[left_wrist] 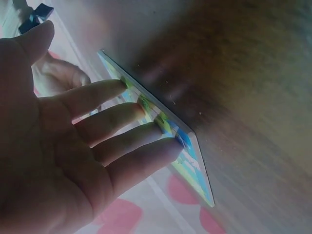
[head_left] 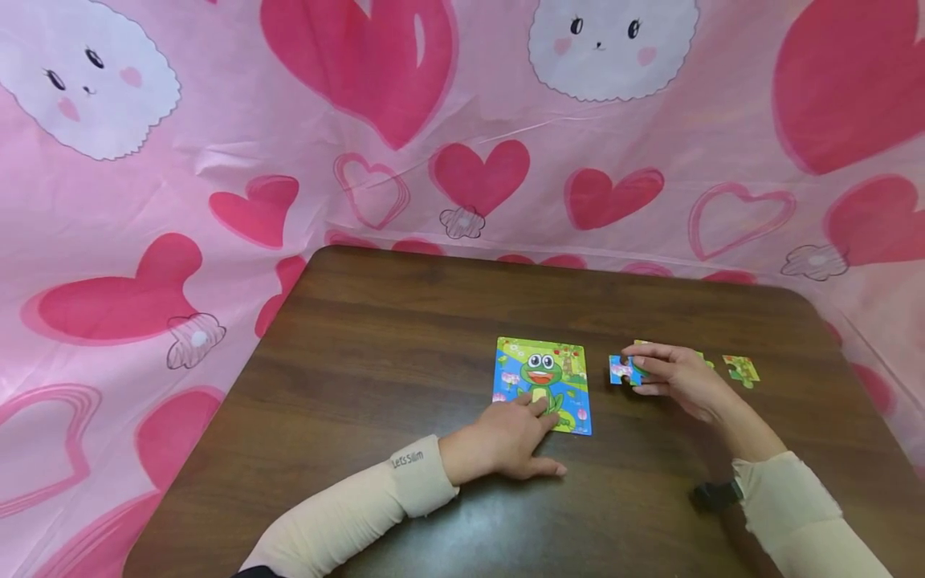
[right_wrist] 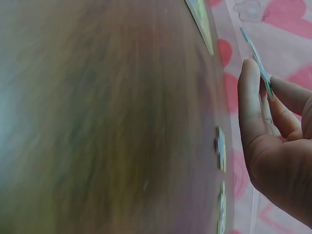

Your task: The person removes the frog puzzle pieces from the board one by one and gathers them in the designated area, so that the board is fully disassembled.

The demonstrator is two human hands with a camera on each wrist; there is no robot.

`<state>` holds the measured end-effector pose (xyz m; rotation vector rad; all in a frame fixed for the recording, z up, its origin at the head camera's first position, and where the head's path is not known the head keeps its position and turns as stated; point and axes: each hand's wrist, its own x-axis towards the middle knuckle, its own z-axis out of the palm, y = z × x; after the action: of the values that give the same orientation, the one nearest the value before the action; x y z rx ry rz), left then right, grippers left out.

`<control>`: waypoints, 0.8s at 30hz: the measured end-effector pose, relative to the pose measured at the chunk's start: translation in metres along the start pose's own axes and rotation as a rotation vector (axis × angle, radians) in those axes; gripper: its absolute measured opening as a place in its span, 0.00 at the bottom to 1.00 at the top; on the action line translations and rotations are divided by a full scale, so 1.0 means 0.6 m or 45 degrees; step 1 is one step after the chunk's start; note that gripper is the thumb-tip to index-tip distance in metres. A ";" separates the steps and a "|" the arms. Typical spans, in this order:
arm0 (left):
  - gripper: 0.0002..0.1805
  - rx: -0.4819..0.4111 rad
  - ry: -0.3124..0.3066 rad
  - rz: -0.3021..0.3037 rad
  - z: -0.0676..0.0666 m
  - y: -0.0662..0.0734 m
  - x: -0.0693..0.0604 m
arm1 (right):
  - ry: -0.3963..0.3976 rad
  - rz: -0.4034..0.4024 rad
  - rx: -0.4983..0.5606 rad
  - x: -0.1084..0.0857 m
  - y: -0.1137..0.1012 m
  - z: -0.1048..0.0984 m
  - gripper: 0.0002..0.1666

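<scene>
Pinching puzzle piece [head_left: 621, 370]: right hand [head_left: 678, 376] seemingly barely parted.

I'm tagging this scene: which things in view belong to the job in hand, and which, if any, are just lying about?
Part of the job:
frog puzzle, touched by the left hand
puzzle piece, held by the right hand
other puzzle pieces, on the table

Just surroundings:
heart-patterned cloth behind the table
dark item at the right wrist
</scene>
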<state>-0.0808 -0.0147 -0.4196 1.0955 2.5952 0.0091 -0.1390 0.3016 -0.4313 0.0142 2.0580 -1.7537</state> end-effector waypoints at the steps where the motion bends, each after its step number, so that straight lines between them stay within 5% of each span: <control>1: 0.42 -0.001 -0.001 -0.001 -0.001 0.000 0.000 | 0.002 -0.004 0.002 -0.004 0.004 -0.005 0.20; 17: 0.41 -0.011 -0.003 0.004 -0.003 0.001 0.001 | 0.003 0.015 0.134 -0.044 0.044 -0.051 0.13; 24: 0.41 -0.003 0.009 0.012 -0.001 -0.001 0.002 | 0.019 0.037 -0.002 -0.047 0.048 -0.051 0.15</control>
<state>-0.0825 -0.0140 -0.4192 1.1084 2.5954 0.0184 -0.1148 0.3440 -0.4459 0.0562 2.0591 -1.7399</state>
